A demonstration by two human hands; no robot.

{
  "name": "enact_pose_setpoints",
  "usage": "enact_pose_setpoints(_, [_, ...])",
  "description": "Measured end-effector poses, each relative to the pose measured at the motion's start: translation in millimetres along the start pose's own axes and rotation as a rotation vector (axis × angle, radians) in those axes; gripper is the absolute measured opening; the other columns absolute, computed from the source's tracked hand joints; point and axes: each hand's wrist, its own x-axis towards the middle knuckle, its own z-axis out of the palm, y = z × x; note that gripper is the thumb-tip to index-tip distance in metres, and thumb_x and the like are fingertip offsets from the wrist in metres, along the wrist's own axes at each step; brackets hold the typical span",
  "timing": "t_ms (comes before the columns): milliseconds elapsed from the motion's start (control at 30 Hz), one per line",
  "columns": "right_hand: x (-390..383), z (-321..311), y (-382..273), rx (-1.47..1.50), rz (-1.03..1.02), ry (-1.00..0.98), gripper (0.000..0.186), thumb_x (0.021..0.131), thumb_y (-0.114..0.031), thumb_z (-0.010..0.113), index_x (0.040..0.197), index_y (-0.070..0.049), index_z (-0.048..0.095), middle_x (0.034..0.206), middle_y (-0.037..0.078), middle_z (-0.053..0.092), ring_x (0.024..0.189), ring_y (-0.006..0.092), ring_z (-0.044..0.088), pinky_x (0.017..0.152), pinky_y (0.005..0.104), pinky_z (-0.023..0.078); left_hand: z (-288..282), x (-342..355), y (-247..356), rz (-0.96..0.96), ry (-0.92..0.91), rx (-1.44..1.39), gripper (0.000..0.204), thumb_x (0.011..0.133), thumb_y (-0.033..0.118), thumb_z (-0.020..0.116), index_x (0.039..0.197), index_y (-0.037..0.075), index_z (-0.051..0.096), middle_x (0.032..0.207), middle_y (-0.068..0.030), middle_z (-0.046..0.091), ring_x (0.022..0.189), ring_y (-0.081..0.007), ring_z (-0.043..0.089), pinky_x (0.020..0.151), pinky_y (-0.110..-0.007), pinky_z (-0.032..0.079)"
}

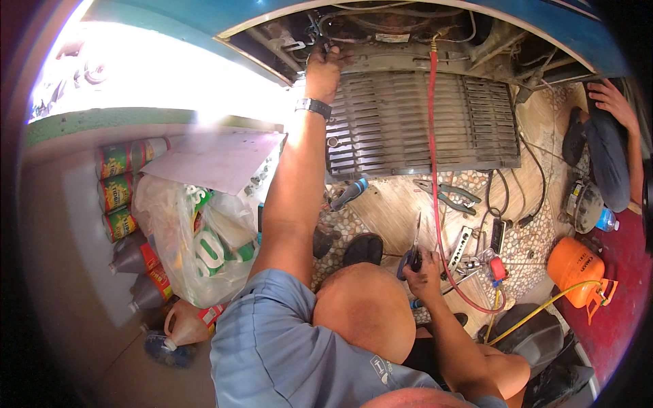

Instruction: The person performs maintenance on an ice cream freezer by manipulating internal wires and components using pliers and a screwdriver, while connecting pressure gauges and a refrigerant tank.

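My left hand reaches into the shadowed lower opening of a blue appliance, among thin pipes and wires. Its fingers are bent around something dark that I cannot make out. Near my knee, my right hand is closed on long-nose pliers with the jaws pointing away from me. A red hose runs from a brass fitting in the opening, past my right hand, to a gauge set. Below the opening lies a dark slatted grille.
Green-handled pliers, a blue-handled tool and a slotted metal block lie on the pebbled floor. A yellow hose leads to an orange gas cylinder. Bottles and a plastic bag stand left. Another person's hand shows at right.
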Motion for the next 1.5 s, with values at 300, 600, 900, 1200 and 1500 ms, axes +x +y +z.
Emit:
enact_pose_setpoints(300, [149, -110, -193, 0.017, -0.426, 0.031, 0.058, 0.083, -0.039, 0.073, 0.127, -0.006, 0.056, 0.114, 0.024, 0.055, 0.106, 0.0389, 0.058, 0.093, 0.0440, 0.050, -18, 1, 1, 0.153, 0.087, 0.569, 0.045, 0.099, 0.016, 0.048, 0.135, -0.008, 0.037, 0.126, -0.0276, 0.057, 0.113, -0.0355, 0.059, 0.098, -0.040, 0.044])
enact_pose_setpoints(600, [267, -130, -277, -0.396, -0.437, -0.011, 0.056, 0.085, -0.050, 0.066, 0.119, -0.005, 0.068, 0.115, 0.024, 0.066, 0.112, 0.0399, 0.062, 0.096, 0.0431, 0.050, -13, 5, -2, 0.116, 0.037, 0.620, 0.055, 0.094, 0.015, 0.047, 0.139, -0.011, 0.032, 0.132, -0.0351, 0.050, 0.125, -0.0466, 0.049, 0.103, -0.043, 0.039])
enact_pose_setpoints(900, [270, -137, -292, -0.503, -0.440, -0.064, 0.043, 0.089, -0.035, 0.064, 0.125, -0.013, 0.065, 0.112, 0.023, 0.067, 0.108, 0.0386, 0.063, 0.094, 0.0439, 0.052, -13, 3, -1, 0.056, 0.063, 0.567, 0.049, 0.095, 0.014, 0.048, 0.138, -0.007, 0.037, 0.133, -0.0314, 0.052, 0.124, -0.0425, 0.051, 0.101, -0.041, 0.041])
enact_pose_setpoints(1200, [275, -143, -302, -0.660, -0.624, -0.023, 0.034, 0.086, -0.032, 0.068, 0.107, -0.004, 0.069, 0.103, 0.023, 0.068, 0.095, 0.0405, 0.067, 0.084, 0.0453, 0.056, -6, -1, 7, 0.039, 0.039, 0.412, 0.047, 0.096, 0.008, 0.046, 0.140, -0.003, 0.036, 0.131, -0.0220, 0.055, 0.118, -0.0324, 0.054, 0.096, -0.037, 0.044])
enact_pose_setpoints(1500, [275, -119, -312, -0.317, -0.352, -0.220, 0.032, 0.087, -0.034, 0.066, 0.099, -0.004, 0.070, 0.092, 0.023, 0.070, 0.090, 0.0340, 0.069, 0.076, 0.0444, 0.054, -25, 3, -13, 0.114, 0.107, 0.617, 0.051, 0.098, 0.017, 0.044, 0.141, -0.009, 0.032, 0.129, -0.0284, 0.058, 0.118, -0.0438, 0.056, 0.098, -0.044, 0.045])
